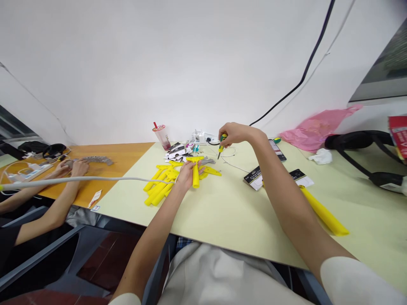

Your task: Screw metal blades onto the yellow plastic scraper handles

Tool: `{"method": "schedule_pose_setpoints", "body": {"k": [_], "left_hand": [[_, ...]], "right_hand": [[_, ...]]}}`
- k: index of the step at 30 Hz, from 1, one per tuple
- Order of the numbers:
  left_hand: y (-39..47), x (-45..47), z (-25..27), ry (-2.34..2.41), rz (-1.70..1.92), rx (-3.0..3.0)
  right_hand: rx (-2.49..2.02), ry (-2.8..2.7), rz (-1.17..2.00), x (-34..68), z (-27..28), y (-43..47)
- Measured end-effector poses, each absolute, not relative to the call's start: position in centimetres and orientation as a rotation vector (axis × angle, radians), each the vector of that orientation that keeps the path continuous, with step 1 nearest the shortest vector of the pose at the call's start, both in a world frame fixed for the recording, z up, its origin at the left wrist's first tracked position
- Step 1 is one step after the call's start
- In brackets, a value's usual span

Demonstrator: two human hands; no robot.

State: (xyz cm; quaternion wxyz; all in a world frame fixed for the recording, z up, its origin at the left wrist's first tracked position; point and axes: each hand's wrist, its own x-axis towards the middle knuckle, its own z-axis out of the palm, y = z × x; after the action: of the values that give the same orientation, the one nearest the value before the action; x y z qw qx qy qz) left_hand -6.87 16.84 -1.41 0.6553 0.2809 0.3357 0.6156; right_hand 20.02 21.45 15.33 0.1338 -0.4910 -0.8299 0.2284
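Observation:
My left hand (185,174) is closed around a yellow T-shaped plastic handle (196,173), shaped like a scraper's, just above the table. To the right and a little higher, my right hand (233,133) grips a green and yellow screwdriver (221,146) with its shaft pointing down. The screwdriver tip is apart from the handle. Beside and behind my left hand lies a pile of similar yellow handles (157,195), with a flat yellow piece (212,171) and grey metal blades (208,161) near it.
Printed cards (178,151), a drink cup (163,137) and a power strip (206,137) stand at the back. Card packs (254,178), a phone (277,150) and a long yellow handle (324,212) lie right. A white cable (95,179) crosses left, before another person's hands (79,167).

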Motion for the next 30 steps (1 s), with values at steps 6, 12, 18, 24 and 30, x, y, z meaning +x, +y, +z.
{"method": "schedule_pose_setpoints", "body": {"k": [6, 12, 18, 24, 30], "left_hand": [[16.6, -6.6, -1.0, 0.716, 1.428, 0.649], [15.8, -6.4, 0.1, 0.681, 1.397, 0.716], [15.3, -6.2, 0.9, 0.639, 1.406, 0.713], [15.1, -6.1, 1.2, 0.604, 1.395, 0.729], [15.2, -6.2, 1.0, 0.622, 1.388, 0.742]], "right_hand": [[-1.611, -2.339, 0.710, 21.7, 14.5, 22.6], [-1.636, -2.289, 0.822, 22.2, 13.7, 23.4], [-1.613, -2.300, 0.863, 22.0, 13.4, 23.5], [-1.601, -2.290, 0.909, 22.0, 13.1, 23.8], [-1.611, -2.313, 0.881, 22.0, 13.2, 23.7]]}}
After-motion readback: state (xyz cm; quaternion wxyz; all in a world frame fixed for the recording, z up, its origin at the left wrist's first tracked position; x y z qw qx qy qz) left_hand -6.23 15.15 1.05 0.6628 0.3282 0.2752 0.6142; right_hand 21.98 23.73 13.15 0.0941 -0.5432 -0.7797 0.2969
